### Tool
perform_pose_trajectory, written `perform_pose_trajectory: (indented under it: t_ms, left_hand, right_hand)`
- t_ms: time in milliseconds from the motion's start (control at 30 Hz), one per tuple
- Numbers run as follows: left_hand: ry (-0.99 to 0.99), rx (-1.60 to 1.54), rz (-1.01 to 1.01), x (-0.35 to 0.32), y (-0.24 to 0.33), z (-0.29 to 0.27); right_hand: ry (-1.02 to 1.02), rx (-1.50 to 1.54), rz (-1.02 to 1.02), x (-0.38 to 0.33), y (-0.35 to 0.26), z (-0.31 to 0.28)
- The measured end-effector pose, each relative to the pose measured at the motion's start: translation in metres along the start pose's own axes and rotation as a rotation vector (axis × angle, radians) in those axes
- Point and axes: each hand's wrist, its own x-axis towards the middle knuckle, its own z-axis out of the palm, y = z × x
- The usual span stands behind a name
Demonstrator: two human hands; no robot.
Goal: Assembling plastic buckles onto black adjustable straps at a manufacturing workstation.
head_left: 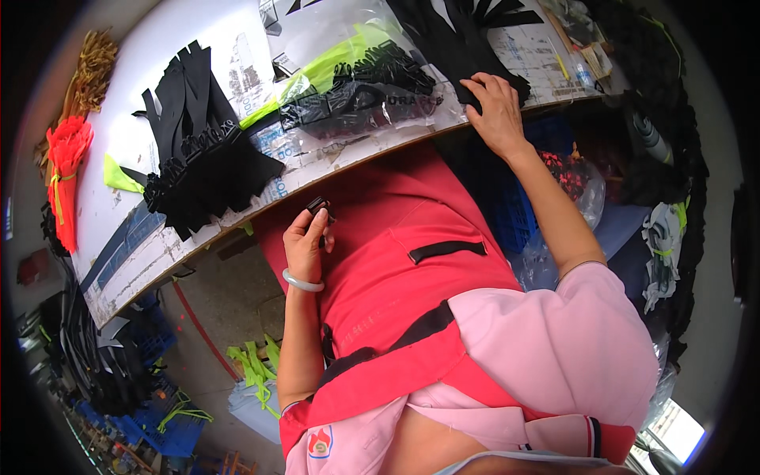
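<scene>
My left hand (304, 247), a pale bangle (302, 281) on its wrist, is closed in a pinch on a small black plastic buckle (317, 205) in front of the apron. At the table's near edge my right hand (497, 111) lies on a bundle of black straps (451, 49), fingers somewhat apart. Whether its fingertips grip a strap is hard to see. Between the hands, a clear plastic bag (404, 108) on the table has black buckles (381, 67) heaped on it, beside a neon yellow strip (317, 71). Left of them lies a pile of black straps with buckles (190, 150).
The worn white table (237, 178) curves across the front, its edge close to my apron (396, 261). Red strips (67, 166) hang at its left end. A blue crate (511, 210) stands beneath on the right; another blue crate (170, 419) is on the floor at left.
</scene>
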Motion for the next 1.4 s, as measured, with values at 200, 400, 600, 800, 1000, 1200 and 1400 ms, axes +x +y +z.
perform_pose_trajectory:
  t_ms: [200,400,600,800,1000,1200,1400]
  left_hand:
    - [-0.092,0.003,-0.033,0.0,0.002,0.013]
    - [-0.236,-0.015,-0.016,0.005,0.023,0.046]
    - [-0.35,0.054,-0.014,0.003,0.026,0.046]
    - [-0.211,0.484,-0.065,-0.013,0.015,0.002]
    - [-0.044,0.943,0.256,-0.014,0.011,-0.059]
    - [-0.031,0.053,0.139,-0.009,0.039,-0.033]
    - [-0.026,-0.083,0.193,-0.013,0.041,0.0]
  right_hand:
    - [0.259,0.588,0.336,0.013,0.004,0.009]
    - [-0.511,1.681,0.795,-0.033,-0.106,-0.013]
    - [-1.016,1.622,0.594,-0.072,-0.14,0.016]
    - [-0.975,1.792,0.628,-0.019,-0.128,0.003]
    - [-0.311,1.792,0.43,0.075,-0.051,-0.039]
    - [-0.898,1.391,0.373,0.03,-0.142,-0.034]
    - [-1.078,1.468,0.479,-0.009,-0.196,-0.006]
